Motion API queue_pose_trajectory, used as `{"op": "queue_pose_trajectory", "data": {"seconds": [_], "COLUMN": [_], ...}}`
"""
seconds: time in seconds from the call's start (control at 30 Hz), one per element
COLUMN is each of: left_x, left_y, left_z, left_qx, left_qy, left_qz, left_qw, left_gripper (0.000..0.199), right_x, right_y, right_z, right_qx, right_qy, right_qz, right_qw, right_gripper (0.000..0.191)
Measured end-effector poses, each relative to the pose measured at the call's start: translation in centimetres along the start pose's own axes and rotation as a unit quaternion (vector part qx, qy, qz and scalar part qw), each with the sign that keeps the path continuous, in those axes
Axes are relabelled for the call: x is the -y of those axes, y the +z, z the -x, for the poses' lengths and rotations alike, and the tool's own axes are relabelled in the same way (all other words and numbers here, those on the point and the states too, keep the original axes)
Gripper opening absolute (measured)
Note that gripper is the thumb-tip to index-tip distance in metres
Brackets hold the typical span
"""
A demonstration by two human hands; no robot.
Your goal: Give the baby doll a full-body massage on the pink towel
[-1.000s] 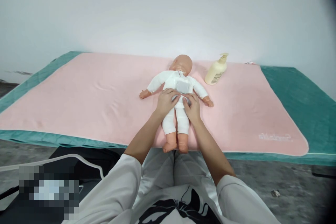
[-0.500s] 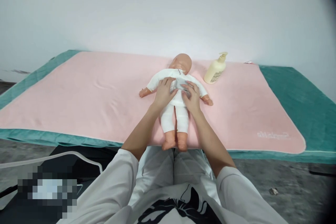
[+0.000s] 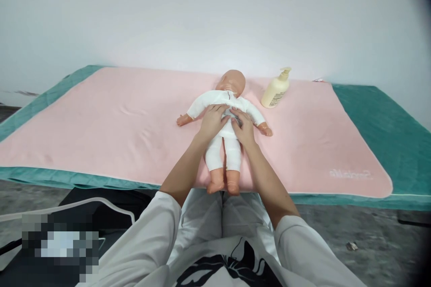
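Note:
A baby doll in a white cloth body lies on its back on a pink mat, head away from me, arms spread and feet at the near edge. My left hand rests flat on the left side of its torso, fingers stretched out. On the right side lies my right hand, its fingers spread over the chest. Between and partly under the hands is a small grey patch, mostly covered. Neither hand is gripping anything.
A cream pump bottle stands to the right of the doll's head. Beneath the pink mat is a green cover. A white wall rises behind. At the lower left is a dark object with a pale cable, partly pixelated.
My hands have moved slightly closer together and flattened over the chest, covering more of the grey patch. The doll and bottle are nearly unmoved.

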State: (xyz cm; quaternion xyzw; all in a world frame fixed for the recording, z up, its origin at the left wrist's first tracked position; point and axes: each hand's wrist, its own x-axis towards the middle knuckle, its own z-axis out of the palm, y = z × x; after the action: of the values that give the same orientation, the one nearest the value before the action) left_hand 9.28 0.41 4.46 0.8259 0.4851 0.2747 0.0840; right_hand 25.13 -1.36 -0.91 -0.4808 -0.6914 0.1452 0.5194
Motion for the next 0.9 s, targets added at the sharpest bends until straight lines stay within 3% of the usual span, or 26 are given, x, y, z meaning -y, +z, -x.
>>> {"op": "queue_pose_trajectory", "data": {"seconds": [0.27,0.57,0.9], "left_x": [-0.1,-0.9,-0.1], "left_y": [-0.2,-0.9,0.2], "left_z": [0.0,-1.3,-1.7], "left_qx": [0.007,-0.004,-0.006], "left_qy": [-0.004,0.007,0.012], "left_qz": [-0.010,-0.039,-0.027], "left_qw": [1.000,0.999,1.000], "left_gripper": [0.041,0.039,0.036], "right_x": [0.1,-0.3,-1.1], "right_y": [0.0,-0.1,0.3], "right_z": [-0.5,-3.1,-3.3], "right_qx": [-0.009,-0.014,-0.004], "right_qy": [0.000,-0.010,0.014], "right_qz": [-0.024,-0.024,-0.009], "right_qw": [1.000,1.000,1.000], "right_gripper": [0.036,0.029,0.027]}}
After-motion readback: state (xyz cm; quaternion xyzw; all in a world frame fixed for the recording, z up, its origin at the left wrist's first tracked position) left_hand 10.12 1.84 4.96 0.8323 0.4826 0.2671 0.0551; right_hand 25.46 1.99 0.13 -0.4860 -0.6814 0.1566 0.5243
